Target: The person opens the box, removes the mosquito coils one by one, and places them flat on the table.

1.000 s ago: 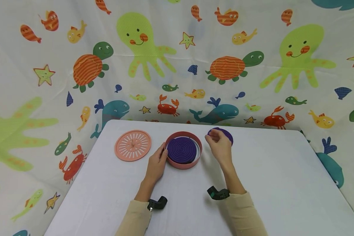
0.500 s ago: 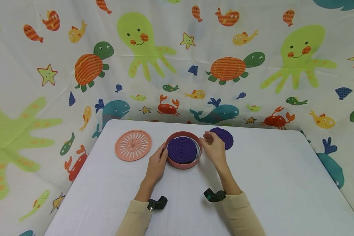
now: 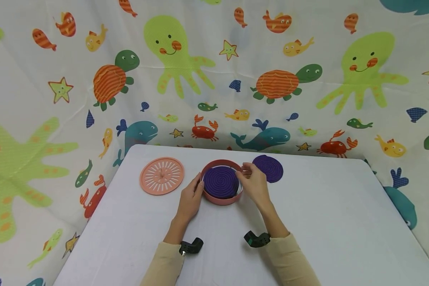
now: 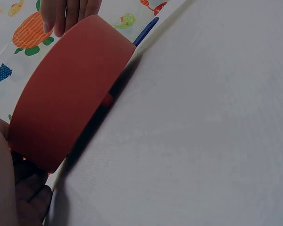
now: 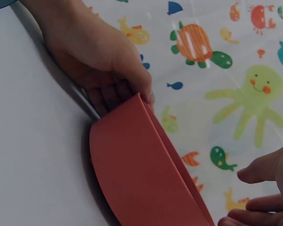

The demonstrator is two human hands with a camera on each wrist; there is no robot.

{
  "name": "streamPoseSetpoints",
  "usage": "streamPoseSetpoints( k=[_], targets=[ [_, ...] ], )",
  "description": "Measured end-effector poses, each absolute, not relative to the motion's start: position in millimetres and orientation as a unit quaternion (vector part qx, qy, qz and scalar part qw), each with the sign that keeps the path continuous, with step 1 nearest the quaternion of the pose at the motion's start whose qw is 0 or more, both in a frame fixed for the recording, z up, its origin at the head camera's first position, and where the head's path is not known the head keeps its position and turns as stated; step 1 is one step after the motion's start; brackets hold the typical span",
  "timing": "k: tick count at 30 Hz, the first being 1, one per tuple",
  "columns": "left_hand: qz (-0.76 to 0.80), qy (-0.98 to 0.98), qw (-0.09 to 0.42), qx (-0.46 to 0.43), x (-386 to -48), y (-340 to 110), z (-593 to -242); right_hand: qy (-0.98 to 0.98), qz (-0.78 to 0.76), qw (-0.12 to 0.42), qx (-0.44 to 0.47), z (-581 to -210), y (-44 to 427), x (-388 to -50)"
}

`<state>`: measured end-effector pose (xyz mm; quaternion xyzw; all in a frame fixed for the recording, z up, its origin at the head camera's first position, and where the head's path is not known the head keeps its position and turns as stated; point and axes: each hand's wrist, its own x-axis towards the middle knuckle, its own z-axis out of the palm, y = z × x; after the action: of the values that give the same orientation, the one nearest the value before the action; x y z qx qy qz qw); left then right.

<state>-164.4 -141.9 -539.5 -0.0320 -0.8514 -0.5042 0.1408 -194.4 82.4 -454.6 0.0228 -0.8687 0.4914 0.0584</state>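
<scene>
My left hand point(image 3: 191, 199) grips the left side of a round red container point(image 3: 222, 201) in the head view, its thumb at the rim. A dark purple spiral coil point(image 3: 220, 182) lies inside the container. Over the container's right rim, my right hand point(image 3: 256, 185) hovers with thumb and fingers bent a little. The right wrist view shows those fingers point(image 5: 269, 205) apart from the thumb, with nothing seen between them. From the left wrist, the container's wall point(image 4: 70, 89) hides part of the left hand point(image 4: 9, 183).
To the right, behind the right hand, a second purple spiral coil point(image 3: 272, 169) lies flat on the white table point(image 3: 329, 222). A pink slotted disc point(image 3: 162, 176) rests left of the container. A cloth with sea animals point(image 3: 214, 71) hangs behind the table.
My right hand has moved left, from over the second purple coil to the container's right rim. The left hand and the container have stayed in place.
</scene>
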Motion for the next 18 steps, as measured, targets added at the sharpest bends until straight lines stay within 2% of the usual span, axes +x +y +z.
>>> streamPoseSetpoints(
  k=[7, 18],
  targets=[
    [-0.503, -0.851, 0.144, -0.035, -164.0, -141.9, -538.9, -0.885, 0.461, 0.038, 0.044, -455.2, 78.0, -192.4],
    [-0.513, -0.847, 0.136, -0.031, -163.1, -140.9, -538.0, -0.909, 0.408, 0.041, 0.075, -457.1, 72.9, -195.2]
  ],
)
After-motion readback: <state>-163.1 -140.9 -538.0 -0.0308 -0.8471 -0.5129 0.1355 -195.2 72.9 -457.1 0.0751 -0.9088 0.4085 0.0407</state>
